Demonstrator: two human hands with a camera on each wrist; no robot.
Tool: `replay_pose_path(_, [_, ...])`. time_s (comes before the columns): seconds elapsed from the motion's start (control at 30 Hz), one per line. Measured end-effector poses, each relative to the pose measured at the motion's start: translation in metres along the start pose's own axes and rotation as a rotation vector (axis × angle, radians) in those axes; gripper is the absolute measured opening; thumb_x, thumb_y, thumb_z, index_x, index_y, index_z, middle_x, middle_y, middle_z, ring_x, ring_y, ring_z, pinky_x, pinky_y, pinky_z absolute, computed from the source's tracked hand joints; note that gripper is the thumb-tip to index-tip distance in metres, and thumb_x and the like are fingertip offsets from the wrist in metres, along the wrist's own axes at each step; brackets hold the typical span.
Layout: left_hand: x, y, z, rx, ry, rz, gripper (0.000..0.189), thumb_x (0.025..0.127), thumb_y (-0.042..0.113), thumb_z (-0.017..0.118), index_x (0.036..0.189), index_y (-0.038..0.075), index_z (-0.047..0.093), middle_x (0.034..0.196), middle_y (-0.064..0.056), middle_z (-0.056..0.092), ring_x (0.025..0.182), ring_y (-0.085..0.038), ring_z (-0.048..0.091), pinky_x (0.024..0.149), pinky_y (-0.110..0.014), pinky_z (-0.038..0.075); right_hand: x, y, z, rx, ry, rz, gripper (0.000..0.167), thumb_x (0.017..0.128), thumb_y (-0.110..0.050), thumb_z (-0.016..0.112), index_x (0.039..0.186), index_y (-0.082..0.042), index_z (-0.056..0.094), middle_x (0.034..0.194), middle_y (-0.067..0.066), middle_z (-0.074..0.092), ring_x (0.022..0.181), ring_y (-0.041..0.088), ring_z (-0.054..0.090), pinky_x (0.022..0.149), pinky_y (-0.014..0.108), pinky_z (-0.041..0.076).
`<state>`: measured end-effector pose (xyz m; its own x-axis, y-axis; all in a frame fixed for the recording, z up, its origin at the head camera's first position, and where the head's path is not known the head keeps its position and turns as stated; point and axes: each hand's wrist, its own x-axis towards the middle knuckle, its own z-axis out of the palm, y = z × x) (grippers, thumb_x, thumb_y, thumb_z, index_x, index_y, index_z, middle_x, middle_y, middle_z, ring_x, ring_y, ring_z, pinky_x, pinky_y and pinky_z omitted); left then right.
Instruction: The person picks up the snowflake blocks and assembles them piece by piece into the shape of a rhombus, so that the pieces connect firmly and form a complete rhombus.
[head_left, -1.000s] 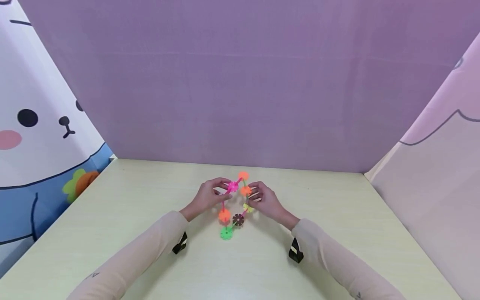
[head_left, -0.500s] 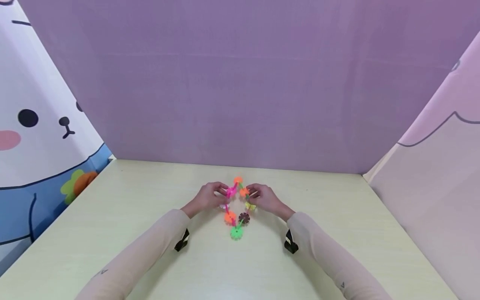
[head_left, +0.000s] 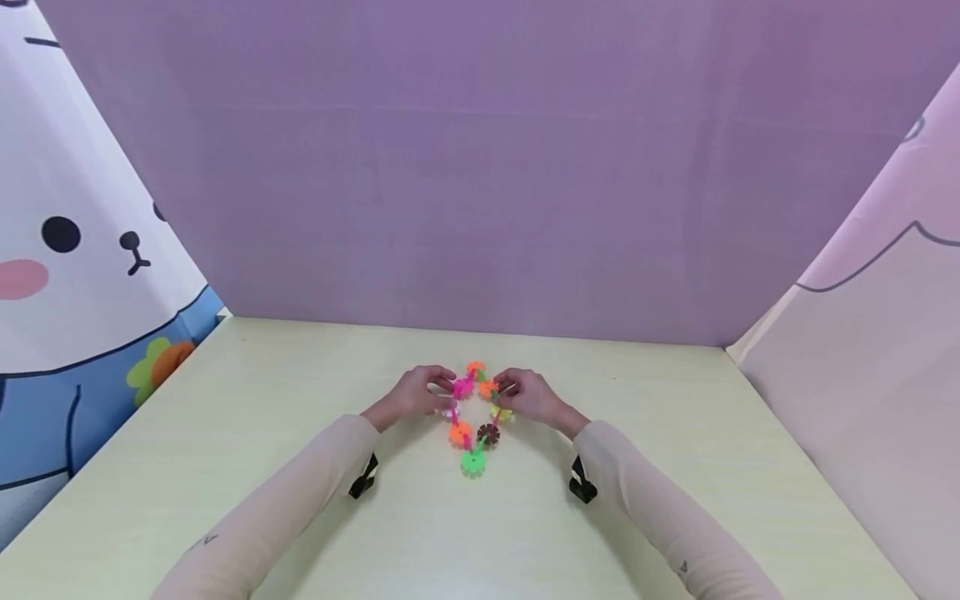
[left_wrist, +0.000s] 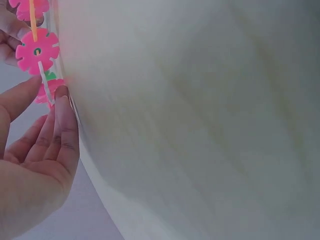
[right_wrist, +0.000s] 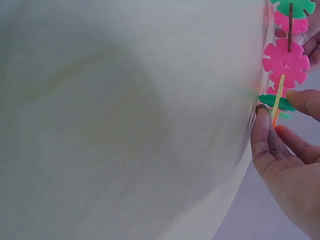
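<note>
A closed ring of interlocking snowflake discs [head_left: 473,462], notched plastic ones in several bright colours, lies low at the table's middle. Some discs stand on edge between their neighbours. My left hand [head_left: 415,392] pinches its left side near a pink disc [head_left: 463,387]; the left wrist view shows thumb and fingertips at a white edge-on disc [left_wrist: 46,85]. On the opposite side my right hand [head_left: 534,397] pinches the ring close to an orange disc [head_left: 487,389] and a yellow disc [head_left: 502,412]. In the right wrist view, thumb and fingers meet around a green disc [right_wrist: 278,103]. Fingertips partly cover the held discs.
The pale wooden table [head_left: 480,542] spreads around both arms. A purple cloth panel [head_left: 480,167] rises along its back edge. Printed cloth sides stand left [head_left: 90,333] and right [head_left: 885,375]. A black strap [head_left: 582,481] sits under the right cuff.
The ring's near end has swung right, so it now points straight toward me. Its far end has come down a little. Both hands keep their pinch, the right one having shifted slightly.
</note>
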<state>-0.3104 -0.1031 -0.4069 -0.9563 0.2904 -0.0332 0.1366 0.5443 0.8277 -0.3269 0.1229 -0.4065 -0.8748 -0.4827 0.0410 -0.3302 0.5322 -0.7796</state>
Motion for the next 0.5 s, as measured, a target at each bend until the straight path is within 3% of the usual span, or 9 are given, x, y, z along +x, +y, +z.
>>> replay_pose_path(0.17, [-0.001,0.002,-0.002,0.000,-0.008,-0.003,0.043,0.081,0.007,0.067,0.121,0.001,0.053,0.112,-0.016,0.061,0.081,-0.017,0.063,0.061,-0.028,0.053,0.000,0.002,-0.003,0.002,-0.007,0.013,0.035,0.083,-0.004,0.062,0.115,0.006,0.054,0.105,0.019,0.062,0.094,0.027,0.061,0.074,0.029,0.053])
replay_pose_path(0.3, [-0.002,0.001,-0.005,0.026,0.006,0.012,0.045,0.080,0.007,0.068,0.122,0.000,0.052,0.113,-0.017,0.060,0.088,-0.023,0.063,0.066,-0.029,0.054,-0.004,0.002,-0.012,-0.006,-0.007,-0.003,0.039,0.083,-0.003,0.061,0.118,0.008,0.051,0.110,0.022,0.059,0.098,0.032,0.060,0.077,0.032,0.053])
replay_pose_path(0.5, [-0.014,-0.003,-0.022,0.087,0.042,0.110,0.050,0.080,0.008,0.069,0.125,-0.002,0.049,0.118,-0.022,0.057,0.098,-0.033,0.062,0.082,-0.037,0.052,-0.017,0.006,-0.038,-0.091,0.046,-0.062,0.044,0.082,-0.005,0.064,0.121,0.009,0.048,0.116,0.028,0.055,0.101,0.038,0.058,0.081,0.038,0.052])
